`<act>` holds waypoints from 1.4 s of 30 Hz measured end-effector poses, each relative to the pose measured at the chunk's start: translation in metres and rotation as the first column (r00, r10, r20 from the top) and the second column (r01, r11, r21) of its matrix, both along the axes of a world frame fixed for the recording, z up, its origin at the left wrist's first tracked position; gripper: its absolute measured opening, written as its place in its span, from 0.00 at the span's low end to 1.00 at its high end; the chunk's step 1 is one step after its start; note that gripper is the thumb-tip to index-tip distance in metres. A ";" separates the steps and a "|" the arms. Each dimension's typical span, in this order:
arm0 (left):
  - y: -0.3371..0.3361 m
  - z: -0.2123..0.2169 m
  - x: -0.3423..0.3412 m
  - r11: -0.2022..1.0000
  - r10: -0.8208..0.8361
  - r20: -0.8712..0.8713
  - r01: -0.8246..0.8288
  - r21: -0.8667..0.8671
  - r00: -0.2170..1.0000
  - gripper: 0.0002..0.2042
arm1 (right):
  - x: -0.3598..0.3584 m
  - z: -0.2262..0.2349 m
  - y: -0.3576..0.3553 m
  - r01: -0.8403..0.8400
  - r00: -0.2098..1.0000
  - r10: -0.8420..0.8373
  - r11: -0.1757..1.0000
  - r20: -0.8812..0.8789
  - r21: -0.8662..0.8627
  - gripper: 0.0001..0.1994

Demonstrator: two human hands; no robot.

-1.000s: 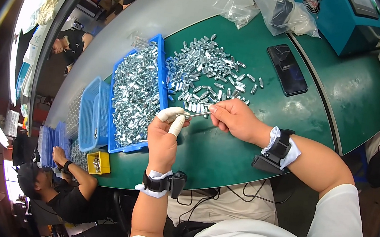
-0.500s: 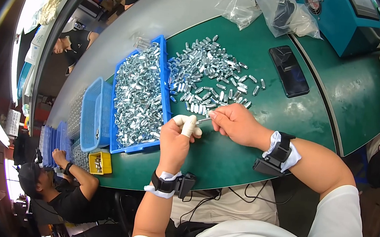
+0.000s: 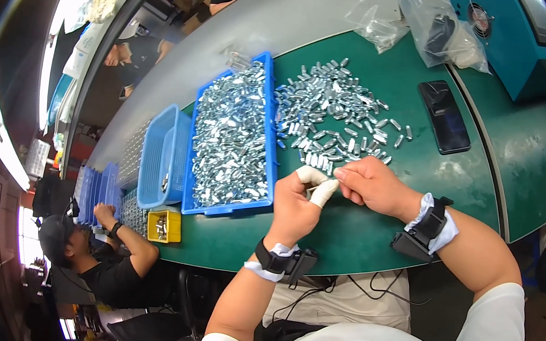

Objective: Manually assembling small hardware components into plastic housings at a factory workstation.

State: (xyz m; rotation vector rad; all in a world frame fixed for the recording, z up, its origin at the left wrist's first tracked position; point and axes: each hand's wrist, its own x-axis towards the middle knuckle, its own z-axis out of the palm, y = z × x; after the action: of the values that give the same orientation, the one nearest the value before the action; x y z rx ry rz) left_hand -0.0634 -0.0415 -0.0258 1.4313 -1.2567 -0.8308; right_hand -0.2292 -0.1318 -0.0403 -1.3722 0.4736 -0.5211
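Note:
My left hand (image 3: 295, 210), with white finger covers on thumb and forefinger, is closed in a pinch just in front of the loose metal pieces. Against its fingertips, my right hand (image 3: 378, 189) also pinches with thumb and forefinger. Whatever lies between the fingers is too small and covered to make out. A short row of silvery metal pieces (image 3: 318, 162) lies just beyond my fingertips. Farther back spreads a loose heap of the same small cylindrical pieces (image 3: 335, 97). To the left, a blue tray (image 3: 273, 137) is filled with many more.
Left of the tray stand a light blue basket (image 3: 152, 194) and a yellow bin (image 3: 174, 228) holding small parts. A black phone (image 3: 444, 116) lies at right, near plastic bags (image 3: 430, 30) and a teal machine (image 3: 502, 48). A co-worker (image 3: 109, 253) sits at far left.
The whole view has shifted, so the table and hands appear farther right. A thin silvery piece showed between my fingertips before; now the fingers are closer together and cover it.

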 end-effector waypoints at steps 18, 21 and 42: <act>0.008 0.026 -0.003 0.995 0.020 0.335 0.014 -0.100 0.942 0.04 | 0.004 0.001 0.009 0.013 1.000 -0.014 0.999 -0.019 -0.050 0.21; 0.015 0.029 0.005 0.998 0.049 0.383 -0.062 0.023 0.922 0.03 | 0.007 0.002 0.008 0.017 0.999 -0.023 0.991 -0.046 -0.131 0.21; -0.027 0.008 0.001 0.988 -0.083 0.900 -0.085 0.132 0.428 0.09 | 0.006 -0.005 0.001 0.198 0.971 -0.215 0.968 0.101 0.154 0.21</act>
State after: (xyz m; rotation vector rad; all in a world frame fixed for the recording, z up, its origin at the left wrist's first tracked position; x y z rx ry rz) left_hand -0.0622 -0.0684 -0.0178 2.1379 -2.0154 -0.0386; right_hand -0.2229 -0.1306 -0.0449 -1.1544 0.5513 -0.7211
